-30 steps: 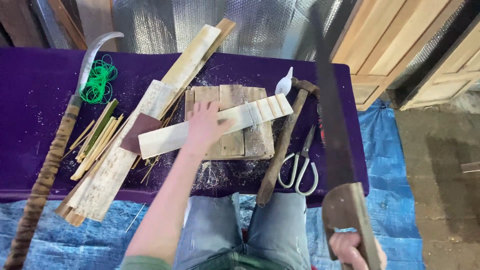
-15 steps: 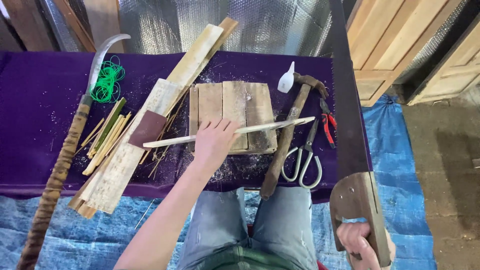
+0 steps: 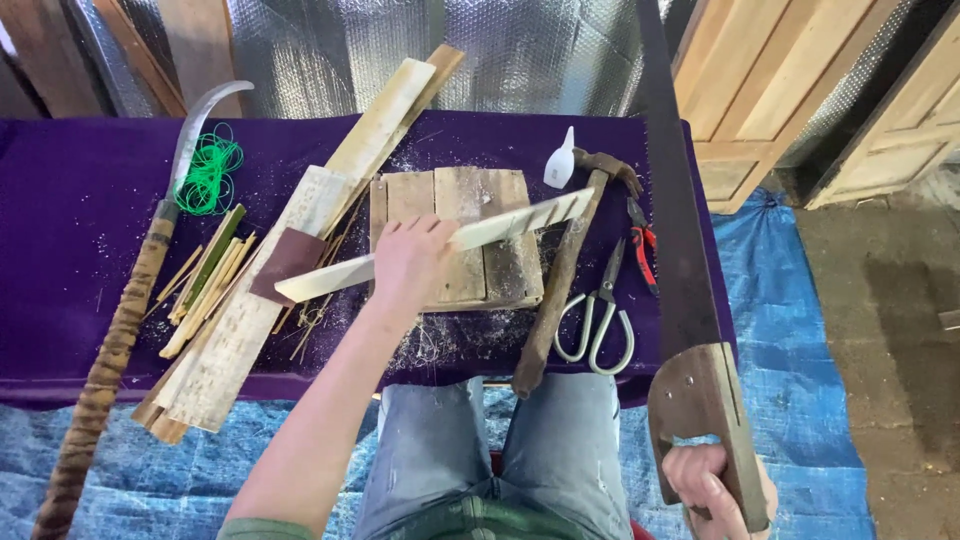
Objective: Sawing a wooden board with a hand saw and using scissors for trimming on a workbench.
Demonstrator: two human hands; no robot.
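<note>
Left hand [image 3: 410,262] at centre frame, fingers closed over a long pale bamboo strip [image 3: 500,222], pressing it onto the small wooden board [image 3: 505,265]. The strip lies slanted across the board, its low end left near a brown sandpaper piece [image 3: 288,262], its high end right near the hammer head.

Right hand [image 3: 712,488] at lower right of frame, fist closed around the wooden handle of a hand saw [image 3: 680,260]; the saw blade runs up toward the top edge, held above the right end of the purple surface [image 3: 60,210].

Right of the board: hammer [image 3: 560,275] lying at a slant, white scissors [image 3: 600,315], red pliers [image 3: 642,245], small white glue bottle [image 3: 560,160] just above the hammer head.

Left of the board: wide bamboo slats [image 3: 300,225] stacked diagonally, a bundle of thin bamboo sticks [image 3: 205,285], green cord coil [image 3: 208,175] at upper left, a sickle [image 3: 130,300] with a long wrapped handle running to the lower left corner. Sawdust scattered around the board.

Blue tarp [image 3: 790,300] on the floor, jeans-clad knees at bottom centre.
</note>
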